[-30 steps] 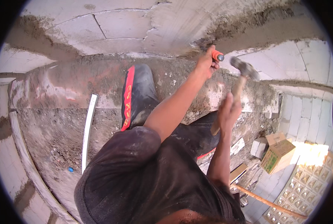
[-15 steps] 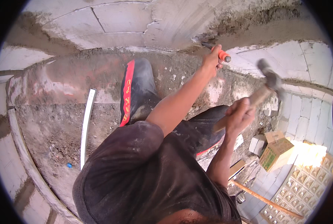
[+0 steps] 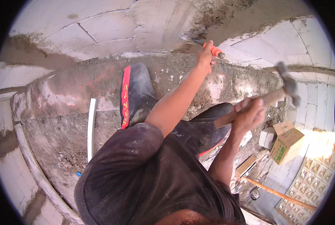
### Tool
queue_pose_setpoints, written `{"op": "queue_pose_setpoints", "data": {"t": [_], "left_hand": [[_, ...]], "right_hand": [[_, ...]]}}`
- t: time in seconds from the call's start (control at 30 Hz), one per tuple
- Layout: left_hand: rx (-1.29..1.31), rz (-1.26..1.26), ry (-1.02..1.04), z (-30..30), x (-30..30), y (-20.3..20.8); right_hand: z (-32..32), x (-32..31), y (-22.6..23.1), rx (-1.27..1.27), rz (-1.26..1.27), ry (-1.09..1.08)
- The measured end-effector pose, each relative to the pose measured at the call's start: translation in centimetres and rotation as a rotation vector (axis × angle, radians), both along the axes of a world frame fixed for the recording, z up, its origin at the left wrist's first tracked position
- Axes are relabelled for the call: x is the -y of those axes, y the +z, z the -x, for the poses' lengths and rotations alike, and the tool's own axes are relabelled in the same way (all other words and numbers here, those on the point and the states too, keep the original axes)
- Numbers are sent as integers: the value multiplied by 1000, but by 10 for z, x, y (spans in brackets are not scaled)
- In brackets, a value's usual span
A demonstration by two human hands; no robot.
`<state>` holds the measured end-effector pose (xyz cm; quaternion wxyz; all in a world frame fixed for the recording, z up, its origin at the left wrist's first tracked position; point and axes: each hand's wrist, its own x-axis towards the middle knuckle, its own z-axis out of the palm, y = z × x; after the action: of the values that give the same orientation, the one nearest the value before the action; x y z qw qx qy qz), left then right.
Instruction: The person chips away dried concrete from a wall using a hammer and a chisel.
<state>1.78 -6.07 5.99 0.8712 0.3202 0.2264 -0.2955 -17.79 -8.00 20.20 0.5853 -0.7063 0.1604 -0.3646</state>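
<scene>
My left hand [image 3: 205,60] is wrapped round a chisel [image 3: 215,51] with an orange grip. The chisel lies at a slant, its dark blade pointing at the foot of the block wall [image 3: 107,28], beside a rough mortar patch. Whether its tip touches the wall cannot be made out. In my right hand [image 3: 249,116] is a hammer [image 3: 274,96], gripped by its wooden handle. Its metal head, slightly blurred, is held to the right of the chisel and apart from it.
A long white strip [image 3: 91,129] lies on the dirt to the left. On the right are a cardboard box [image 3: 287,144], a pale block [image 3: 267,137], a wooden pole [image 3: 280,194] and patterned vent blocks [image 3: 306,183]. My bent knees [image 3: 139,84] face the wall.
The hammer and my right hand have swung to the right, farther from the chisel. My left hand keeps its hold on the chisel. The whole view has shifted slightly.
</scene>
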Motion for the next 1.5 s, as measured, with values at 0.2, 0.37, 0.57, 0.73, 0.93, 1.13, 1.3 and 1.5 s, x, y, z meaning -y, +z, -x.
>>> {"op": "queue_pose_setpoints", "data": {"t": [0.2,0.37,0.57,0.73,0.93,1.13,1.3,1.5], "left_hand": [[-78,44,-2,-6,3,21],[-66,14,-33,-8,6,8],[-146,36,13,-15,9,21],[-163,10,13,-12,13,32],[-145,46,9,-17,10,23],[-116,64,-22,-17,14,28],[-107,-2,-33,-7,5,18],[-60,-34,-263,50,-21,1]], "right_hand": [[-20,7,-29,258,-38,-147],[-26,21,-44,-583,3,60],[-24,16,22,133,-27,-130],[-24,31,-68,-144,539,-175],[-2,10,-4,-125,-50,9],[-31,29,-79,-83,405,-159],[3,6,-41,-540,-111,5],[18,4,-18,-342,-192,-58]]}}
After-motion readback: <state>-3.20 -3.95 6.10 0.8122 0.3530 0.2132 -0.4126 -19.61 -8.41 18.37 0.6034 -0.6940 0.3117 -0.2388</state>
